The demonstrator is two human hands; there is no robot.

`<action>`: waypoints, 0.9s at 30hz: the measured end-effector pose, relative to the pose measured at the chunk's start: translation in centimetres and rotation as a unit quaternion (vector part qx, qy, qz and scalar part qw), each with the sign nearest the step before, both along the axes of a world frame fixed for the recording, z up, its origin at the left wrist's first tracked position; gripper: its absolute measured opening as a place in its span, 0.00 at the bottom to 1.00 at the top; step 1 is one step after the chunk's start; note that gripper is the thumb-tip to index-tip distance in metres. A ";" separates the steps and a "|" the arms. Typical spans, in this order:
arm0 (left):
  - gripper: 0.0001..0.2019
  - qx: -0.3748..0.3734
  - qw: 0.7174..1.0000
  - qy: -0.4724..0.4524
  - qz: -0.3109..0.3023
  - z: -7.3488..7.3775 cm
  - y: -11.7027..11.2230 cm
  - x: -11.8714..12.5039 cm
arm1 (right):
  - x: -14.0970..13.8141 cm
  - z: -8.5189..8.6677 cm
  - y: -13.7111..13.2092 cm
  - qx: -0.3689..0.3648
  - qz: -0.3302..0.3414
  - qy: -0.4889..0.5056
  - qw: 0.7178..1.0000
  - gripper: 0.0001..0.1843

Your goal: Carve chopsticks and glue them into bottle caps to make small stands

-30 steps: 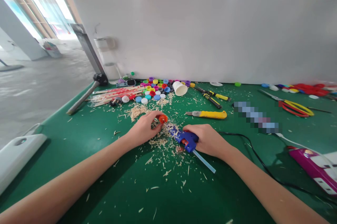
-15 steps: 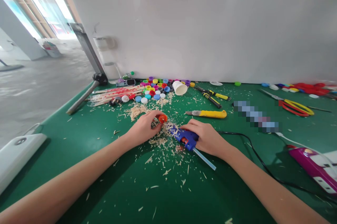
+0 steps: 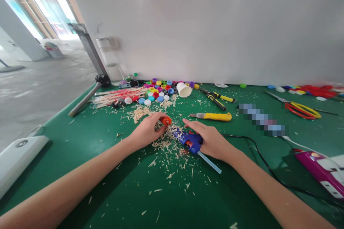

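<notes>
My left hand (image 3: 147, 130) rests on the green table (image 3: 188, 193), its fingers pinched on a small orange-red bottle cap (image 3: 167, 120) among wood shavings (image 3: 166, 143). My right hand (image 3: 211, 138) lies over a blue hot glue gun (image 3: 187, 139) that rests on the table, nozzle toward the cap. Its fingers are stretched forward over the gun's body, loosened rather than wrapped. A clear glue stick (image 3: 209, 162) pokes out of the gun's back, and a black cord (image 3: 268, 171) runs off to the right.
Behind the hands lie coloured bottle caps (image 3: 159, 91), wooden sticks (image 3: 118, 96), a tipped white paper cup (image 3: 184, 89), a yellow utility knife (image 3: 213, 116), yellow-black tools (image 3: 216, 100), scissors (image 3: 301, 109) and a hammer (image 3: 88, 94). A white device (image 3: 16, 157) sits left, a purple box (image 3: 319, 171) right.
My right hand's fingers have loosened from the glue gun and stretched forward over it. The gun has slid slightly left. My left hand stays on the cap.
</notes>
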State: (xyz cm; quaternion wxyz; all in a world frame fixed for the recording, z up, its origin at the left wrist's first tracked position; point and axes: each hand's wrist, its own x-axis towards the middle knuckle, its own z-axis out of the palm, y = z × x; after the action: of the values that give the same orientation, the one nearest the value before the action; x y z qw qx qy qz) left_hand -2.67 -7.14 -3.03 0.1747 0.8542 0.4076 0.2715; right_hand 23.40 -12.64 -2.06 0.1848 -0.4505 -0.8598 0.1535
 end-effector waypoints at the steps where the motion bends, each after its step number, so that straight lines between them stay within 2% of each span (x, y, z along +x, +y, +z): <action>1: 0.15 -0.001 1.000 0.001 0.002 0.0 0.0 0.0 | 0.0 0.0 0.0 -0.014 -0.006 0.015 1.000 0.42; 3: 0.15 -0.004 1.000 0.006 0.007 0.0 0.0 0.0 | 0.0 -0.1 0.0 -0.032 -0.017 0.035 0.999 0.45; 9: 0.14 -0.008 1.000 0.009 0.006 0.0 0.0 -0.1 | 0.0 -0.6 0.1 -0.015 -0.024 0.043 0.999 0.45; 19: 0.13 -0.014 0.999 0.019 0.023 0.0 0.0 -0.1 | 0.1 -1.2 -0.1 0.056 -0.001 0.001 0.998 0.38; 27: 0.11 -0.018 0.998 0.032 0.044 0.1 -0.1 0.0 | 0.1 -1.8 0.1 0.074 0.013 0.001 0.997 0.38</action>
State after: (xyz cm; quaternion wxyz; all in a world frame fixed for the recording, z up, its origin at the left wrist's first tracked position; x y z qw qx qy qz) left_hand -2.69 -7.27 -2.89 0.1646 0.8405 0.4548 0.2443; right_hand 23.45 -12.58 -3.87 0.2165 -0.4244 -0.8743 0.0924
